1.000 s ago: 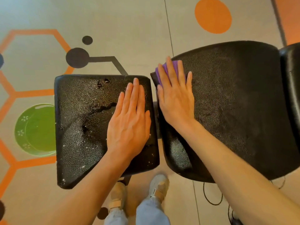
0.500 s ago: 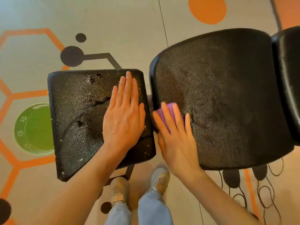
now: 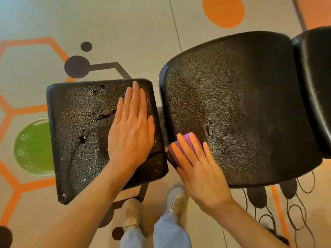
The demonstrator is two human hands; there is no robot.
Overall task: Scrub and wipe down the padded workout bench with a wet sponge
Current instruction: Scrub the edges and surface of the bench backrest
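The black padded bench shows as two pads. The square seat pad (image 3: 78, 136) on the left is wet, with droplets and dark streaks. The larger back pad (image 3: 241, 108) lies to the right. My left hand (image 3: 131, 129) rests flat on the right part of the seat pad, fingers straight. My right hand (image 3: 198, 165) presses a purple sponge (image 3: 186, 141) with straight fingers against the near left edge of the back pad. Most of the sponge is hidden under the fingers.
A green plate (image 3: 30, 149) lies on the floor left of the seat pad, partly under it. My feet in light shoes (image 3: 175, 201) stand between the pads. Thin black cables (image 3: 295, 208) trail on the floor at the lower right. A third black pad (image 3: 315, 83) borders the right edge.
My right hand has slid the sponge from the far left corner of the back pad down its left edge toward me. The left hand stays flat on the seat pad.
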